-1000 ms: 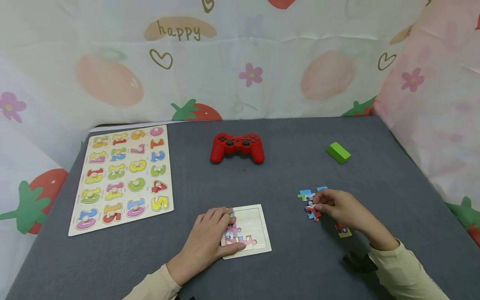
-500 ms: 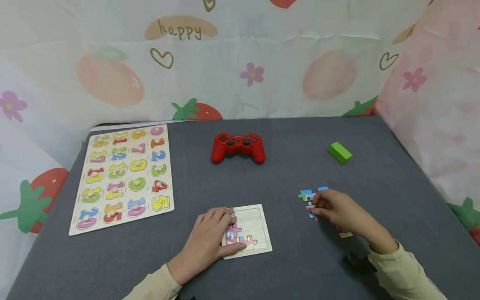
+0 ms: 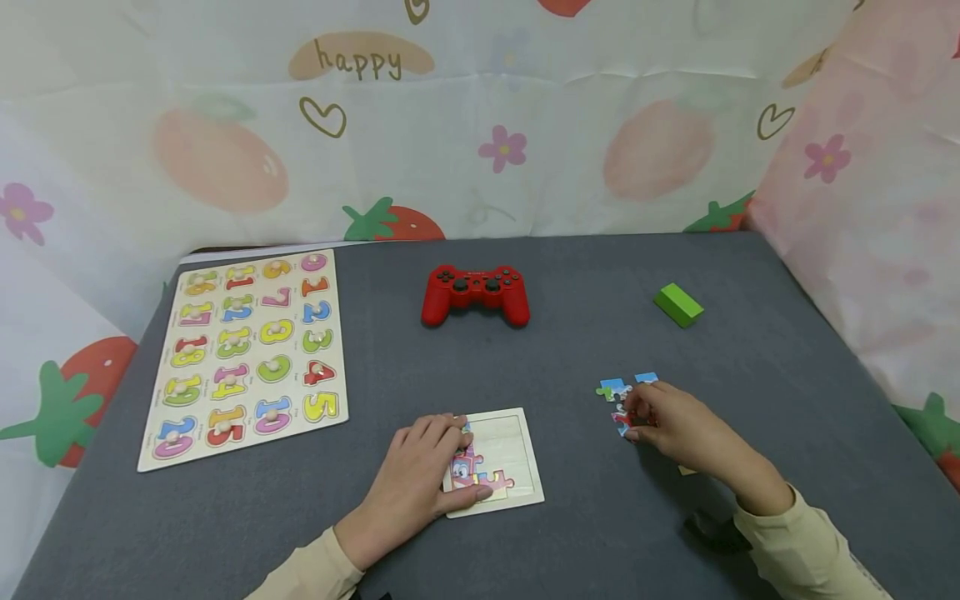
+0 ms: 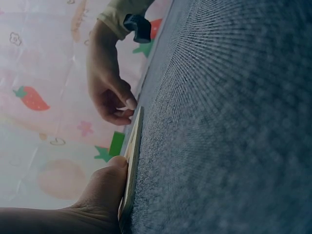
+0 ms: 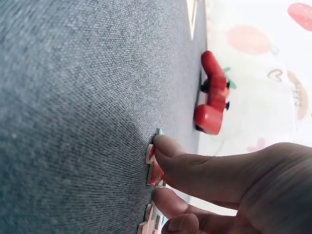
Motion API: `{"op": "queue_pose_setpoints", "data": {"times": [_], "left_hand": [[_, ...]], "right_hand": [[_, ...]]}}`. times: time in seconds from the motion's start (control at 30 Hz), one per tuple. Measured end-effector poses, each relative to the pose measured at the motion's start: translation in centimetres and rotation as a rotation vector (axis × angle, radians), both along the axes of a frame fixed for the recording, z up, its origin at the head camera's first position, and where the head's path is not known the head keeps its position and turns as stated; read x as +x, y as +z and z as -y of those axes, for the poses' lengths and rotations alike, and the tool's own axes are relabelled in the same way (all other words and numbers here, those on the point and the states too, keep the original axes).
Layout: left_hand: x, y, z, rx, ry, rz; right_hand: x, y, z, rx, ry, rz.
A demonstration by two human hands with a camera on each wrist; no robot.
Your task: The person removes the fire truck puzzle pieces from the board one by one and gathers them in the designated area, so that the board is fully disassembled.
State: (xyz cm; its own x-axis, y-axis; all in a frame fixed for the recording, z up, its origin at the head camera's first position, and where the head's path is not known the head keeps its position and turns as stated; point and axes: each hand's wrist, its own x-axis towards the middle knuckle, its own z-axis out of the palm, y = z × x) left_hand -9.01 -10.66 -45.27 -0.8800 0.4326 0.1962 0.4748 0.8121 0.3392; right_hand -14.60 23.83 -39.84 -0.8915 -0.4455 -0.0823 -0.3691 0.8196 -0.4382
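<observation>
While the left hand (image 3: 420, 479) presses the puzzle tray (image 3: 517, 442), the right hand (image 3: 671, 421) pinches a loose piece (image 3: 621, 419).

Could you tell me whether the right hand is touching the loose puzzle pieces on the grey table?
Touching. The right wrist view shows the right hand with a fingertip pressed on a loose puzzle piece.

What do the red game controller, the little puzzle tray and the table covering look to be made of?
The red game controller looks like moulded plastic, smooth with a slight sheen. The puzzle tray under the left hand seems pale wood or thick card: matte, with a visible edge thickness in the left wrist view. The table covering looks like grey woven fabric, its weave showing close up.
</observation>
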Motion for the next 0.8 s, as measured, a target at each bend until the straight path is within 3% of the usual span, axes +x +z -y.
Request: {"op": "queue_pose_setpoints", "data": {"times": [0.23, 0.43, 0.63, 0.8], "left_hand": [[0.0, -0.1, 0.0, -0.001, -0.002, -0.021], [0.1, 0.0, -0.1, -0.009, 0.000, 0.002], [0.1, 0.1, -0.1, -0.020, -0.004, -0.016], [0.1, 0.1, 0.0, -0.024, -0.011, -0.031]], "right_hand": [[0.6, 0.7, 1.2, -0.023, 0.002, -0.023], [2.2, 0.6, 4.8, -0.093, 0.128, -0.111], [3.8, -0.6, 9.6, -0.138, 0.236, 0.022], [4.3, -1.3, 12.2, -0.116, 0.262, 0.044]]}}
